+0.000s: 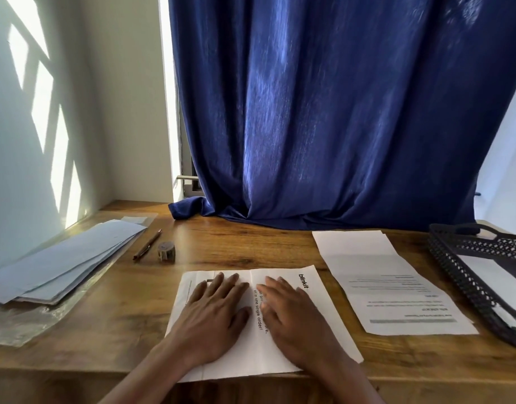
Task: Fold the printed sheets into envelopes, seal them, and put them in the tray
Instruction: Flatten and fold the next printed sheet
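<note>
The 2 forearms are bare from the bottom edge up to the wrists, with no sleeve, watch, ring or glove visible on the left hand (214,313) or the right hand (294,319), and the nails look short and unpainted.

Left hand (214,317) and right hand (291,319) side by side, palms down, fingers straight and slightly spread, pointing away; forearms reaching in from below.

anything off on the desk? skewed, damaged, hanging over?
Nothing damaged or spilled. The printed sheet under both hands (left hand, right hand) overhangs the near edge of the desk. The curtain hem is bunched on the desktop. The second sheet lies slightly askew beside the tray.
</note>
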`<act>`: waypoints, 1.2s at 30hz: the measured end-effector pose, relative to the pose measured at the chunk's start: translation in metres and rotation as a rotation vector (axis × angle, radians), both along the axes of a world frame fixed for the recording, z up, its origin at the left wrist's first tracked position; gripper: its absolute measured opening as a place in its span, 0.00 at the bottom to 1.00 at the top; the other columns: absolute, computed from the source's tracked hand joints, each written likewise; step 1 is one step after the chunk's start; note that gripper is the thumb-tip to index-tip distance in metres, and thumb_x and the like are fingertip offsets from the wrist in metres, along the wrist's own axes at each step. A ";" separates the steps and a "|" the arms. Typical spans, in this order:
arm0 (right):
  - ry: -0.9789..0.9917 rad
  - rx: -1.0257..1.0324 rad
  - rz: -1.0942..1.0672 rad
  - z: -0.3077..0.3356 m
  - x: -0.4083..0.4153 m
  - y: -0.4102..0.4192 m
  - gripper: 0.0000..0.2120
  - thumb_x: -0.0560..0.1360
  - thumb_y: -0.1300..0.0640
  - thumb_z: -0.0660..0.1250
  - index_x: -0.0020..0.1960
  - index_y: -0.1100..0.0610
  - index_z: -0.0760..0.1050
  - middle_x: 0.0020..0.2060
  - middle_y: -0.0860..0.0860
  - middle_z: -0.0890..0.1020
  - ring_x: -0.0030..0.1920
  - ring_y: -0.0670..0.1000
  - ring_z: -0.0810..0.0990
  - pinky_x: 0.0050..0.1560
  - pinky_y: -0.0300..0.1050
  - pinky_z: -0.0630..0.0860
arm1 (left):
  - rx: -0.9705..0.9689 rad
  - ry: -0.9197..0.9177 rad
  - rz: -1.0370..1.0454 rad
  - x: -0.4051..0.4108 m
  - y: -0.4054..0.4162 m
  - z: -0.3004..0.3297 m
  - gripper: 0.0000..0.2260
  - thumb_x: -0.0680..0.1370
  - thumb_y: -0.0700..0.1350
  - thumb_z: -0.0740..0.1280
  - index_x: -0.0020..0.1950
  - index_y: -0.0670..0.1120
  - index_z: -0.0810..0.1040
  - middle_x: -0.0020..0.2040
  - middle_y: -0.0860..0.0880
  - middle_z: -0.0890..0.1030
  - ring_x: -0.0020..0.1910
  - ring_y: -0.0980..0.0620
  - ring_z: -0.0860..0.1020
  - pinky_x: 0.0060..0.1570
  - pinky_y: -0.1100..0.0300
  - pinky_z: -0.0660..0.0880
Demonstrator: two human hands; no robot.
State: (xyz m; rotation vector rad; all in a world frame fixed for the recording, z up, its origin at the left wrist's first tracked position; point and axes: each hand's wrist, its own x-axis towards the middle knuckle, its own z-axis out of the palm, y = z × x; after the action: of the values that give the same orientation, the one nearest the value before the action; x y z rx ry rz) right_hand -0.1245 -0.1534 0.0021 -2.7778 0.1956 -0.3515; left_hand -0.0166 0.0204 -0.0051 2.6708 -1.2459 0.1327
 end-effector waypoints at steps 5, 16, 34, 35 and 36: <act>0.186 -0.094 0.005 -0.008 0.003 -0.007 0.35 0.79 0.30 0.38 0.83 0.42 0.43 0.82 0.40 0.44 0.81 0.42 0.39 0.76 0.45 0.36 | 0.038 0.001 -0.004 0.001 0.001 -0.002 0.29 0.83 0.66 0.41 0.83 0.63 0.43 0.84 0.57 0.41 0.81 0.54 0.35 0.79 0.52 0.34; 0.119 -0.264 -0.240 0.017 0.006 -0.029 0.30 0.84 0.40 0.46 0.83 0.51 0.50 0.83 0.51 0.50 0.83 0.53 0.47 0.80 0.55 0.46 | 0.073 0.025 -0.003 -0.001 0.001 0.001 0.28 0.83 0.66 0.39 0.83 0.62 0.40 0.83 0.56 0.39 0.81 0.53 0.34 0.80 0.49 0.34; 0.183 -0.226 -0.332 0.002 0.006 -0.048 0.33 0.84 0.38 0.42 0.84 0.54 0.47 0.83 0.52 0.49 0.83 0.53 0.44 0.80 0.52 0.41 | 0.074 0.048 0.004 -0.004 0.001 0.004 0.27 0.84 0.64 0.41 0.83 0.62 0.41 0.83 0.56 0.39 0.81 0.53 0.34 0.80 0.48 0.35; 0.135 -0.261 -0.310 0.003 0.003 -0.039 0.32 0.84 0.39 0.42 0.83 0.54 0.48 0.83 0.52 0.49 0.83 0.53 0.44 0.80 0.53 0.41 | 0.069 0.040 0.008 -0.004 0.001 0.004 0.28 0.84 0.64 0.41 0.84 0.61 0.41 0.84 0.56 0.39 0.81 0.53 0.35 0.80 0.48 0.35; 0.083 -0.266 -0.258 0.003 0.001 -0.027 0.31 0.84 0.40 0.41 0.83 0.52 0.47 0.83 0.52 0.48 0.83 0.52 0.43 0.79 0.52 0.39 | 0.063 0.030 0.012 -0.004 0.001 0.003 0.28 0.84 0.64 0.41 0.84 0.61 0.41 0.84 0.56 0.40 0.82 0.53 0.35 0.80 0.49 0.36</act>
State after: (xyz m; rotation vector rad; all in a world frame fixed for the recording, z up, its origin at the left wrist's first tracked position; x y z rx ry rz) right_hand -0.1231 -0.1806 0.0047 -3.0374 0.5698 -0.3462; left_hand -0.0206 0.0211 -0.0020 2.7229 -1.2453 0.0553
